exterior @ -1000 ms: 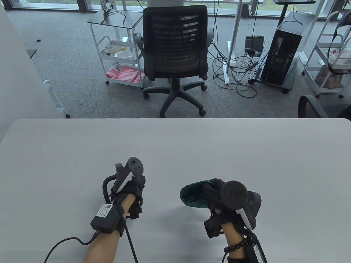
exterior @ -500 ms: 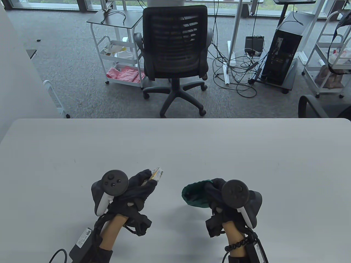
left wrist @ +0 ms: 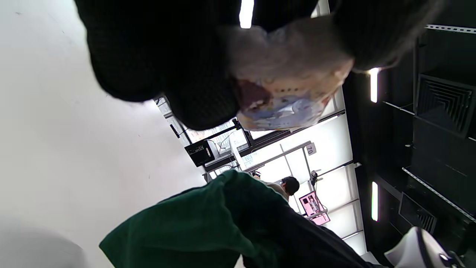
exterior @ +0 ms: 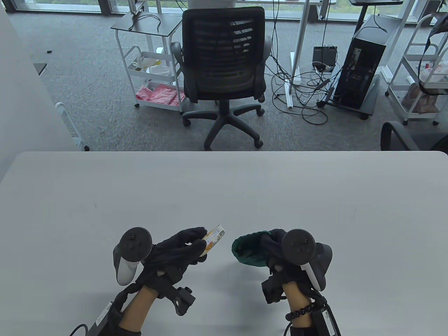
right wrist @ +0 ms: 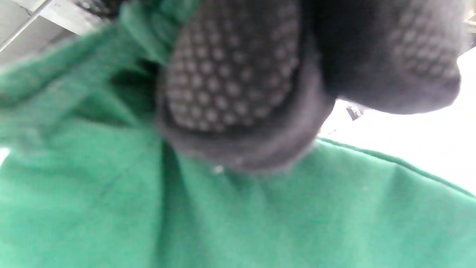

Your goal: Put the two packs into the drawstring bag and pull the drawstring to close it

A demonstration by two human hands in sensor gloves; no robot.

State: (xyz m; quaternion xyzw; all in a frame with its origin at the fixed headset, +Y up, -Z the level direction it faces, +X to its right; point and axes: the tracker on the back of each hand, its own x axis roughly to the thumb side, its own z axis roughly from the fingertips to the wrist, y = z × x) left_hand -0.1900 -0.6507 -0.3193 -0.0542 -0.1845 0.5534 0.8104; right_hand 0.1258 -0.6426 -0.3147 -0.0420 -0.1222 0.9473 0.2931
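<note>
My left hand (exterior: 189, 245) pinches a small yellow and white pack (exterior: 214, 237) and holds it above the table, its end pointing right toward the green drawstring bag (exterior: 250, 250). The bag's open mouth faces left, a short gap from the pack. My right hand (exterior: 276, 245) grips the bag's right side and holds it up off the table. The left wrist view shows the pack (left wrist: 293, 93) between my gloved fingers, with the bag (left wrist: 208, 219) below. In the right wrist view my fingers (right wrist: 230, 74) press into green cloth (right wrist: 260, 212). A second pack is not visible.
The grey table (exterior: 224, 189) stretches beyond my hands. Past its far edge stand a black office chair (exterior: 224, 70), a white cart (exterior: 150, 70) and a computer tower (exterior: 364, 59) on the carpet.
My left hand turned over, lifted the pack from the table and carried it right toward the bag's mouth. The right hand and bag stayed almost still.
</note>
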